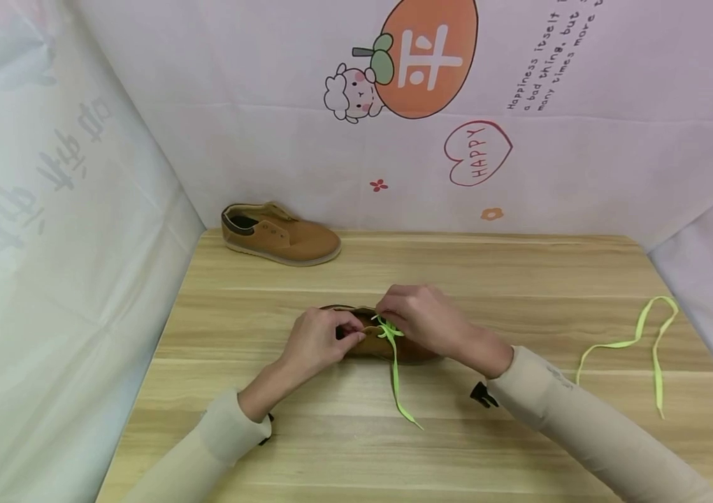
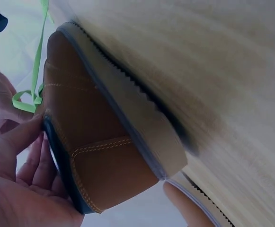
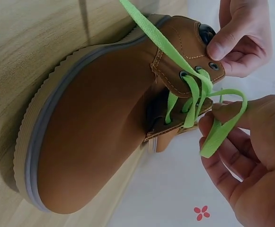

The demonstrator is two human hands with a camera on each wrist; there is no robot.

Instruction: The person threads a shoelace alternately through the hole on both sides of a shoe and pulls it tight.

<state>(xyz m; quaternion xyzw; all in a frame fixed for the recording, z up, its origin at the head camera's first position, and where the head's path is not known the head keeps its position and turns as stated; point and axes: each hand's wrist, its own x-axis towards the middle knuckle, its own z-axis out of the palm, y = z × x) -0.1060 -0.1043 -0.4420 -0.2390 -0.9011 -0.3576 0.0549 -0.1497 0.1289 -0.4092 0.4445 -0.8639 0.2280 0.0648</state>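
A brown low shoe (image 3: 94, 123) with a pale sole stands on the wooden table between both hands. Bright green shoelace (image 3: 191, 90) passes through some of its eyelets, one long end trailing toward the near side of the table in the head view. My left hand (image 1: 320, 337) pinches the near eyelet flap by its edge, beside a bare eyelet (image 3: 215, 66). At the far flap, my right hand (image 1: 422, 314) pinches the shoelace with thumb and fingertips; a loop of it hangs over the thumb in the right wrist view. The right fingertips are partly hidden behind the flap.
Another brown shoe (image 1: 293, 237), its eyelets unlaced, rests at the table's back left. A second green shoelace (image 1: 639, 328) lies loosely bent on the right side. White printed cloth (image 1: 268, 140) walls the back and sides. A black buckle (image 1: 484, 395) hangs under the right sleeve.
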